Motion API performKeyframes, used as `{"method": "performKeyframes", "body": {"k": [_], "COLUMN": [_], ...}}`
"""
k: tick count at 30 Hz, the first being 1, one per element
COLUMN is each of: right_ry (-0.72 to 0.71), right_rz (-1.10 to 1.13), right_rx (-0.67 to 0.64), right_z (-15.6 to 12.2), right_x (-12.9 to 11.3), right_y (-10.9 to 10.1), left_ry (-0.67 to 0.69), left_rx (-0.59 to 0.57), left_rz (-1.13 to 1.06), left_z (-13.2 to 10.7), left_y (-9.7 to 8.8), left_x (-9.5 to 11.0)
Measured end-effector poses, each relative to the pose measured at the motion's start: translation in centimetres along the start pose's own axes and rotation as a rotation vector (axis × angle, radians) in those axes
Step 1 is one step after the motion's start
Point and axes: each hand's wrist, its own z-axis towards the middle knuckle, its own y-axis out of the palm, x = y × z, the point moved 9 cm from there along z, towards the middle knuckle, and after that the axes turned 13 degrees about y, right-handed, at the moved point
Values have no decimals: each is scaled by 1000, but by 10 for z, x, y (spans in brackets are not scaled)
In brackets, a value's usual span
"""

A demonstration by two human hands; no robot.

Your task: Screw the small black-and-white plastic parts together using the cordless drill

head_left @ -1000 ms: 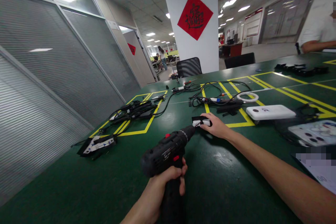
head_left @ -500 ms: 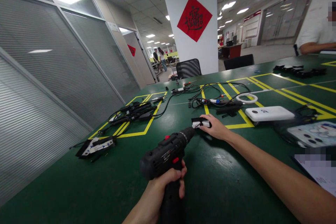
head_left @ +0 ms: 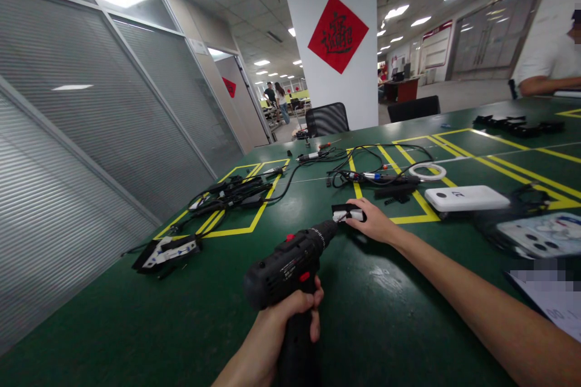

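Observation:
My left hand (head_left: 290,314) is wrapped round the grip of a black cordless drill (head_left: 285,266) with red buttons. The drill's chuck points away from me, its tip at a small black-and-white part (head_left: 347,214). Whether the bit touches that part I cannot tell. My right hand (head_left: 371,221) grips the part's right end, thumb in front and fingers over the top, close above the green table (head_left: 363,290). The hand hides that end of the part.
Tangled black cables (head_left: 231,193) lie at the left, behind a black-and-white assembly (head_left: 167,253). To the right are a white power bank (head_left: 467,198), a phone (head_left: 544,234) and a white ring (head_left: 426,172). A seated person's arm (head_left: 549,84) rests at the far right edge.
Both hands, the drill and the held part keep nearly the same place. The whole view has shifted very slightly.

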Motion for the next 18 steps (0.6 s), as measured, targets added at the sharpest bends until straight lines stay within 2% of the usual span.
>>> {"method": "performKeyframes", "body": {"k": [12, 18], "right_ry": [2, 4], "right_rz": [-5, -6], "right_rx": [-1, -2], "right_z": [0, 0], "right_x": [0, -1], "right_y": [1, 0], "left_ry": [-21, 13], "left_rx": [5, -5], "left_rz": [20, 12], "left_z": [-1, 0], "left_y": [-2, 0], "left_x": [-1, 1]}}
